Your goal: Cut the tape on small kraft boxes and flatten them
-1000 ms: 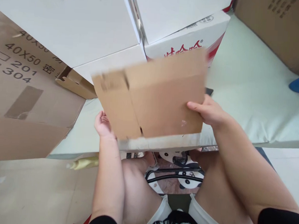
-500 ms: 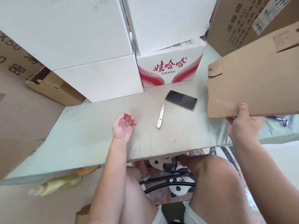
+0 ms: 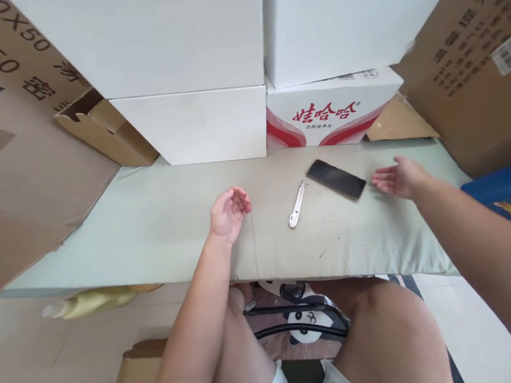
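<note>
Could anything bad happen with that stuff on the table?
Maybe. The white cutter lies loose between the left hand and the phone, so a careless reach might mean a cut; I can't tell if its blade is out. The right hand is open close beside the phone, so it could bump it.

the right hand (image 3: 402,177) no longer grips the cardboard (image 3: 402,120); it is now empty, fingers extended, just beside the phone (image 3: 336,179). the cardboard now sits between the red-and-white box (image 3: 328,118) and the big carton (image 3: 466,88). the left hand (image 3: 229,214), at its edge a second ago, is well apart from it.
</note>
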Motion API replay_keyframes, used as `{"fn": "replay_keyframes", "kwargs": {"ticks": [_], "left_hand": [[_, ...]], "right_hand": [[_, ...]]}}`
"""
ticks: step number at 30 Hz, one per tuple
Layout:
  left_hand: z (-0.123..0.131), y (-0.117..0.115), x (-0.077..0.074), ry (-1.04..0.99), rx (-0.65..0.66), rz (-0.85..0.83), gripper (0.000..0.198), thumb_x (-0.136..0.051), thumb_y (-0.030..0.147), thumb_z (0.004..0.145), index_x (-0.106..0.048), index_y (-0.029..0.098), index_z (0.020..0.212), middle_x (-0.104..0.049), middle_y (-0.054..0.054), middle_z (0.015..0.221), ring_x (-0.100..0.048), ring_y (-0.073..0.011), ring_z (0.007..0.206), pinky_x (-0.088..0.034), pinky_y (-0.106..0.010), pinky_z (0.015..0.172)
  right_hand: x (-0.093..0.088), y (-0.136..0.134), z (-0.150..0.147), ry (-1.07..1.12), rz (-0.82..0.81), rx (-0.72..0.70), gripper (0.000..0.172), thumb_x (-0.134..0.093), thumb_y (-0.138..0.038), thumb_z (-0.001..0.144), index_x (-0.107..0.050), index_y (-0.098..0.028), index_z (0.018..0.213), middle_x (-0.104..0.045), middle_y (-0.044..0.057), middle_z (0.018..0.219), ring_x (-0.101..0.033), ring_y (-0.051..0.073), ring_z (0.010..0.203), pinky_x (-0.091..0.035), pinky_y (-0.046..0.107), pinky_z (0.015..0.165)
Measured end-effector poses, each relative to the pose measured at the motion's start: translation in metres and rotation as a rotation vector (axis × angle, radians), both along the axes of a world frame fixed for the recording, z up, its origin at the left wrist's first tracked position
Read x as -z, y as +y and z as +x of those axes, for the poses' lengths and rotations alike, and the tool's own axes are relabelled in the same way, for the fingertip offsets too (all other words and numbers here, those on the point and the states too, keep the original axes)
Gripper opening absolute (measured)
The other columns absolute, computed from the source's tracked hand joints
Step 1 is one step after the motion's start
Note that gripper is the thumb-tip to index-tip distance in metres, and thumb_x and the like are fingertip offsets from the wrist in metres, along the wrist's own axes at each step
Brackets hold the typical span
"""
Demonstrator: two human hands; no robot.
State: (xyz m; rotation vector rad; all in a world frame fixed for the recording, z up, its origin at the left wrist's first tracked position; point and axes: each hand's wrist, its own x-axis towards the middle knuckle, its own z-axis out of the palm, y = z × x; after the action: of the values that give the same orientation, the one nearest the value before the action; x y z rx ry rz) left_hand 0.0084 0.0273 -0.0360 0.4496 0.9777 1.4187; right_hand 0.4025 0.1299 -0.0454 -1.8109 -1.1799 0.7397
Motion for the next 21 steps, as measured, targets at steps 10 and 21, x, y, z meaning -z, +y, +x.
{"fn": "replay_keyframes", "kwargs": {"ticks": [10, 21], "left_hand": [[-0.026, -0.022, -0.013, -0.249, -0.105, 0.063, 0.016, -0.06, 0.032, 0.077, -0.062, 0.017, 0.07, -0.058, -0.001, 0.064, -0.054, -0.0112, 0.057, -0.041, -0.024, 0.058], [-0.105, -0.044, -0.019, -0.406, -0.422, -0.023, 0.014, -0.059, 0.029, 0.071, -0.055, 0.017, 0.064, -0.05, 0.003, 0.056, -0.044, -0.008, 0.05, -0.032, -0.021, 0.053]], "right_hand": [[-0.057, -0.025, -0.116, -0.366, -0.046, 0.066, 0.012, -0.057, -0.028, 0.078, -0.048, -0.028, 0.086, -0.056, 0.002, 0.063, -0.054, 0.022, 0.057, -0.043, 0.048, 0.07], [-0.096, -0.021, -0.423, -0.927, 0.348, -1.137, 0.039, -0.052, -0.026, 0.087, -0.063, -0.021, 0.124, -0.068, 0.012, 0.122, -0.067, 0.024, 0.085, -0.051, 0.041, 0.078]]}}
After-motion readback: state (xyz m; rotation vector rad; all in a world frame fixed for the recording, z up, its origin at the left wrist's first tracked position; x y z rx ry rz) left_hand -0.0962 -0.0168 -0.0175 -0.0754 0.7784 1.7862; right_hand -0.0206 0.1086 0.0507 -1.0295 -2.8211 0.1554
